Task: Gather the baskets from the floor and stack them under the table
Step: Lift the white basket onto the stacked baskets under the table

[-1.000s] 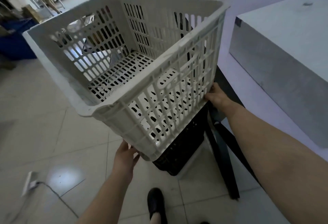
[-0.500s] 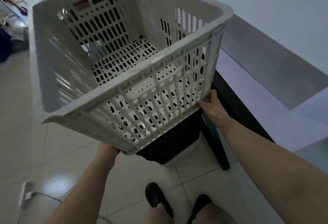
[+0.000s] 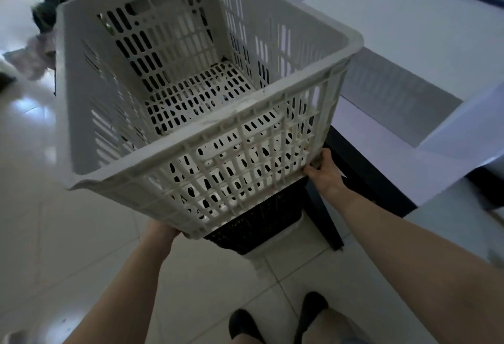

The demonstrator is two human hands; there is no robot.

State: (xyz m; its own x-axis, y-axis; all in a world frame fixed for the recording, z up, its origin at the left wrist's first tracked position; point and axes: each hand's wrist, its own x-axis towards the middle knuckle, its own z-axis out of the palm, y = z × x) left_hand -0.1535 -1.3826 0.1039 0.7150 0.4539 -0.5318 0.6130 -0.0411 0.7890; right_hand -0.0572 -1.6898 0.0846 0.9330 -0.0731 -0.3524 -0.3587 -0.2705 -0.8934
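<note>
White basket (image 3: 191, 92) now levelled and drawn nearer than a second ago, held in the air over the black basket (image 3: 256, 223) on the floor beside the worktop (image 3: 395, 114) leg. Likely next: lowering to nest. Right hand (image 3: 324, 174) gripping the lower right corner; left hand (image 3: 161, 232) under the near corner, fingers hidden, grip impossible to tell.

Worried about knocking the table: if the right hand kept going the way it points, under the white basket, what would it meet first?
Probably the black basket on the floor, below the white basket that the right hand grips; depth is unclear.
</note>
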